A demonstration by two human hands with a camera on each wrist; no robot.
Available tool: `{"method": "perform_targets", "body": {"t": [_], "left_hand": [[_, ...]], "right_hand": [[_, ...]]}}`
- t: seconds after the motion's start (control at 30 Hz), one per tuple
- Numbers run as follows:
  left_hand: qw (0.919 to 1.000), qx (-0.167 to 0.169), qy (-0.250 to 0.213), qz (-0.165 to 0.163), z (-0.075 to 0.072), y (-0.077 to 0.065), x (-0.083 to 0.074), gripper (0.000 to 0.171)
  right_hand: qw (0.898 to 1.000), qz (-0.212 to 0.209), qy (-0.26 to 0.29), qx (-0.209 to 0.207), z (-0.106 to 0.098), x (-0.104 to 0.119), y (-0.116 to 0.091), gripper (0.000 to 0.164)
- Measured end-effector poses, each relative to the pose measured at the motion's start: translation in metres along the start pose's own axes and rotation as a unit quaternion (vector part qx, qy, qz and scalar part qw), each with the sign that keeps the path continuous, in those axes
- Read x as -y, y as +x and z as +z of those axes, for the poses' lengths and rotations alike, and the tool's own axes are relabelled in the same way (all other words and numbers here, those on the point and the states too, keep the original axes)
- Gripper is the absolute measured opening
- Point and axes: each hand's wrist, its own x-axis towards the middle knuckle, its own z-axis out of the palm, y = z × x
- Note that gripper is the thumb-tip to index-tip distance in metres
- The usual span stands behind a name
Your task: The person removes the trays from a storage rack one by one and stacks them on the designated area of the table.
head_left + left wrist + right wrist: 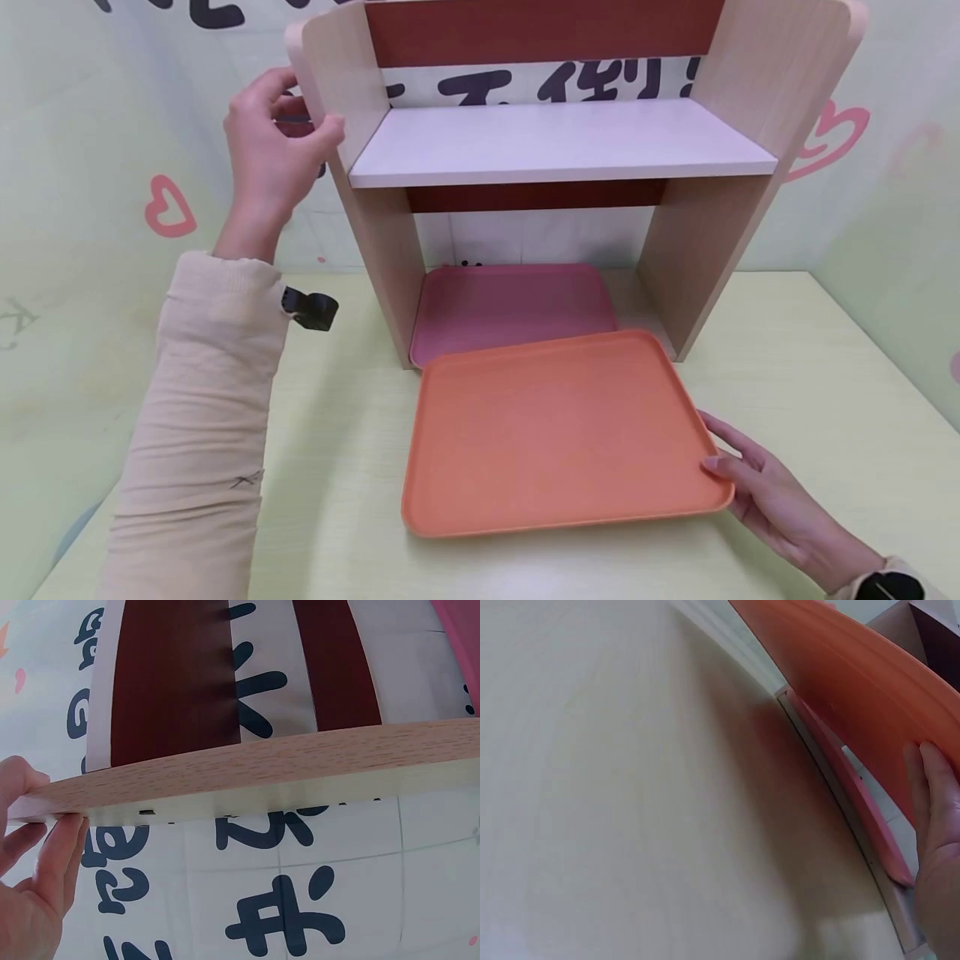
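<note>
An orange tray (562, 433) is held up in front of a small wooden shelf unit (562, 142). My right hand (780, 492) grips its right edge near the front corner, thumb on top and fingers underneath. In the right wrist view the fingers (934, 780) lie against the tray's underside, and the tray is raised above the table. A pink tray (513, 304) lies in the bottom compartment, partly hidden behind the orange one. My left hand (273, 154) grips the front edge of the shelf's left side panel (247, 761) near its top, thumb on one side and fingers on the other.
The shelf unit stands on a pale wooden table (337, 483) against a wall covering (97, 167) printed with dark characters and pink hearts. Its white middle board (562, 142) spans both side panels above the pink tray. The right side panel (750, 208) stands beyond the orange tray.
</note>
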Motion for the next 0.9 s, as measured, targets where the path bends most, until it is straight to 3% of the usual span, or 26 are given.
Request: {"method": "perform_targets", "body": {"t": [0.43, 0.73, 0.9], "left_hand": [[1.0, -0.003, 0.005, 0.004, 0.0, -0.002, 0.0, 0.044], [1.0, -0.001, 0.002, 0.002, 0.001, -0.002, 0.0, 0.044], [1.0, -0.001, 0.003, 0.001, 0.001, -0.001, 0.0, 0.044]], "right_hand": [[1.0, 0.025, 0.001, 0.017, -0.01, -0.02, -0.007, 0.055], [0.998, 0.023, 0.039, 0.046, -0.012, -0.028, -0.008, 0.058], [0.999, 0.034, -0.014, 0.027, -0.012, -0.031, -0.008, 0.055]]}}
